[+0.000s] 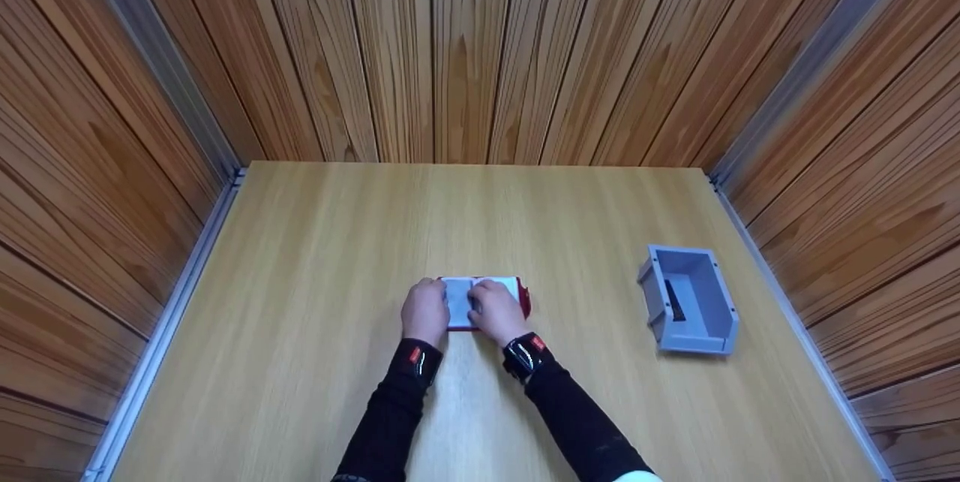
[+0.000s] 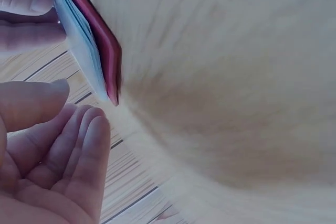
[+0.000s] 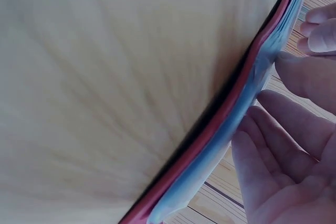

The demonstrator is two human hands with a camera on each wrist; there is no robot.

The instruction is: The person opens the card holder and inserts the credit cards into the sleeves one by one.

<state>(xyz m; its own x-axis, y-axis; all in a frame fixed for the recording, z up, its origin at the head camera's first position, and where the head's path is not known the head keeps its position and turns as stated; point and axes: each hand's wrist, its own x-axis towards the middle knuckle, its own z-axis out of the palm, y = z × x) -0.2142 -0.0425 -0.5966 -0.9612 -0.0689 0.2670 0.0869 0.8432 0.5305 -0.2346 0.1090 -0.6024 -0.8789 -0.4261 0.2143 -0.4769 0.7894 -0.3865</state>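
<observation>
A red-covered card holder (image 1: 460, 309) with stacked clear sleeves (image 3: 210, 150) lies opened on the table in front of me. My left hand (image 1: 426, 313) is at its left end; in the left wrist view the thumb (image 2: 39, 103) and loosely bent fingers (image 2: 86, 156) stand apart, close to the holder's corner. Over the right half, my right hand (image 1: 496, 311) touches the sleeves with its fingertips (image 3: 244, 140). A small dark patch shows beside those fingers in the head view; I cannot tell whether they pinch something there.
A grey-blue bin (image 1: 694, 339) stands on the right of the table, with a slim black object (image 1: 674, 302) inside. Wood-panelled walls (image 1: 465, 54) with metal rails (image 1: 161, 350) surround the wooden tabletop (image 1: 315, 242).
</observation>
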